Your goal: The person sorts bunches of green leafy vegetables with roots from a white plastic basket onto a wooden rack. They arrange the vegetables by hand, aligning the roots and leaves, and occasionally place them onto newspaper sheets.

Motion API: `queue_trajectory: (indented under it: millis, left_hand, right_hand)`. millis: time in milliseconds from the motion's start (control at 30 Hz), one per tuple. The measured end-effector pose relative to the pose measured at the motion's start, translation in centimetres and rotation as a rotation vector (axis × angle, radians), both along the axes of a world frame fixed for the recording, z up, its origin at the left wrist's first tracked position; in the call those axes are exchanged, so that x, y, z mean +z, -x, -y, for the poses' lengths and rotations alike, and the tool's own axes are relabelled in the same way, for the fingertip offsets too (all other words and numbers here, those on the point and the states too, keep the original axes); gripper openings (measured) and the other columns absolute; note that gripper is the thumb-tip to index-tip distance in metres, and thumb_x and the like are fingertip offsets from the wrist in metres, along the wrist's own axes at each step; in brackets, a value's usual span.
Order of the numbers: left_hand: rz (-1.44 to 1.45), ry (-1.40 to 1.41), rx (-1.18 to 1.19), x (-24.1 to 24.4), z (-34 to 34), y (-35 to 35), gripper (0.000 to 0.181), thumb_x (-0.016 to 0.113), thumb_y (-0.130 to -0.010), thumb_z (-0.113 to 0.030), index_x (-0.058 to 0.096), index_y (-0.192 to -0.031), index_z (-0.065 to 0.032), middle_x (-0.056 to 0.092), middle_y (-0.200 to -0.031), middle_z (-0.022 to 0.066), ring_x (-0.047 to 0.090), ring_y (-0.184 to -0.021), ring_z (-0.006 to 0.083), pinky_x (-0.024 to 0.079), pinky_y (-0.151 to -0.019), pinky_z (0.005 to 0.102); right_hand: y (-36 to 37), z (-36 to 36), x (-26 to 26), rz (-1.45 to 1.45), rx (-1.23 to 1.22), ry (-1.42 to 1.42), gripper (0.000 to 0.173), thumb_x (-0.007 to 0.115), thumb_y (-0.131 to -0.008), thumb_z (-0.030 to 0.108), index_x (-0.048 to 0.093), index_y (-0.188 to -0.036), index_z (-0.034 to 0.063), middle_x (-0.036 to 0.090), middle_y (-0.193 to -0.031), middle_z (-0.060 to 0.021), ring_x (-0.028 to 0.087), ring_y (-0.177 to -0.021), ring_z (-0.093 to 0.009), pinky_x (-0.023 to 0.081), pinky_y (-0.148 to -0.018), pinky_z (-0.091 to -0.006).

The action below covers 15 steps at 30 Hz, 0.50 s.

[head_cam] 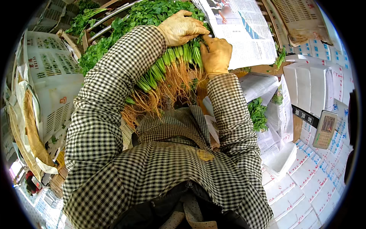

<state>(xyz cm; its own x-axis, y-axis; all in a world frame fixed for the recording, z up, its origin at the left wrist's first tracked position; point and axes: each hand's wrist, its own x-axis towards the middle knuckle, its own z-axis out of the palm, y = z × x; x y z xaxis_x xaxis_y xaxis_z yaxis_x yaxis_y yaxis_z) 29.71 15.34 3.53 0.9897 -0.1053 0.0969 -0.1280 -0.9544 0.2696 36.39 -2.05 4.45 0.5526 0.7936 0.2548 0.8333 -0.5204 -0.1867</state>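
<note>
A wide row of leafy green herb bunches (160,67), apparently coriander or celery, lies before me. Their leaves point away and their long brown roots (174,81) hang toward my body. My left hand (183,28), in a stained pale glove, reaches across the leaves, fingers stretched toward the right. Its palm side is hidden. At the row's right end is my right hand (217,54), in a yellowish glove, with fingers curled and thumb beside the last stems. Whether it grips any stems is hidden. A stack of newspaper sheets (243,51) lies just right of it.
Metal rails (108,18) show behind the greens. A white slotted plastic crate (54,86) stands at left. On the right are newspaper-wrapped greens (257,114), a white foam box (280,163), a scale display (325,129) and stacked white boxes (308,86).
</note>
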Motion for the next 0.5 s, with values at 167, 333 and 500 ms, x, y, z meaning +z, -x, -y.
queue_trajectory:
  millis: [167,333,500]
  left_hand:
    - [-0.003,0.084,0.040,0.2,-0.2,-0.4,0.044,0.054,-0.095,-0.013,0.051,-0.137,-0.0260,0.064,-0.124,-0.0007,0.055,-0.118,0.0138,0.026,-0.113,0.0403]
    - [-0.041,-0.044,0.033,-0.6,-0.4,-0.2,0.038,0.050,-0.098,-0.019,0.052,-0.136,-0.0244,0.065,-0.122,-0.0006,0.057,-0.114,0.0138,0.026,-0.113,0.0404]
    - [0.007,-0.137,-0.003,-0.4,-0.2,-0.4,0.030,0.050,-0.096,-0.020,0.055,-0.125,-0.0198,0.065,-0.114,0.0023,0.059,-0.108,0.0171,0.031,-0.107,0.0421]
  right_hand:
    - [-1.6,-0.6,-1.8,0.002,0.245,-0.081,0.033,0.081,-0.068,0.014,0.072,-0.099,0.0089,0.070,-0.085,-0.0071,0.064,-0.081,-0.023,0.050,-0.077,-0.0381]
    - [-1.4,0.3,-0.3,-0.299,0.282,0.190,0.014,0.069,-0.075,0.000,0.071,-0.088,0.0036,0.069,-0.081,-0.0117,0.064,-0.074,-0.025,0.056,-0.071,-0.0382]
    - [4.4,9.7,-2.3,-0.855,0.104,1.324,0.023,0.057,-0.092,0.013,0.066,-0.113,0.0060,0.065,-0.108,-0.0129,0.065,-0.085,-0.021,0.058,-0.078,-0.0300]
